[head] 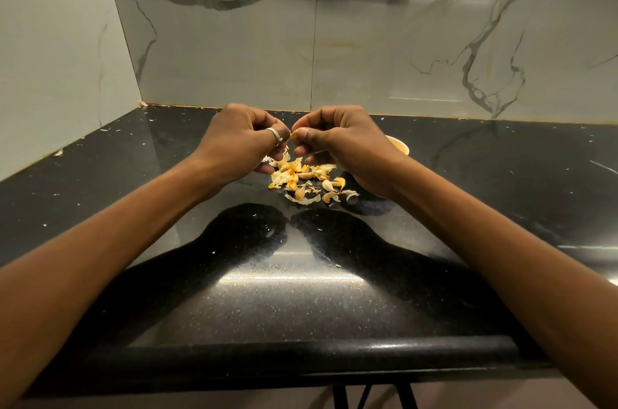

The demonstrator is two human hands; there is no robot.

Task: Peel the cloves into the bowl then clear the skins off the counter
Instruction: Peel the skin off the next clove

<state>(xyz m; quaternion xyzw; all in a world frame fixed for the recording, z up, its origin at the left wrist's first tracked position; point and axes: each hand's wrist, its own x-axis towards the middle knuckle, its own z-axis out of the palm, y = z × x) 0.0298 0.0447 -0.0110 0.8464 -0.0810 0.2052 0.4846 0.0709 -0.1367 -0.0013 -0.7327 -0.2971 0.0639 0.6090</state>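
- Head view, hands: the left hand, with a silver ring on one finger, and the right hand are raised close together. The fingertips of both curl in and pinch a small pale-yellow garlic clove between them — peeling looks to be under way.
- Head view, counter: a loose heap of papery yellow-white skins lies on the glossy black speckled stone counter, just beneath the hands. A few plumper pieces may be unpeeled cloves; I cannot tell.
- Head view, bowl: the small cream round bowl sits just behind the right hand, mostly hidden, its contents unseen.
- Judgement: partway through — this clove has yet to go in the bowl, and the skins are all still to clear.
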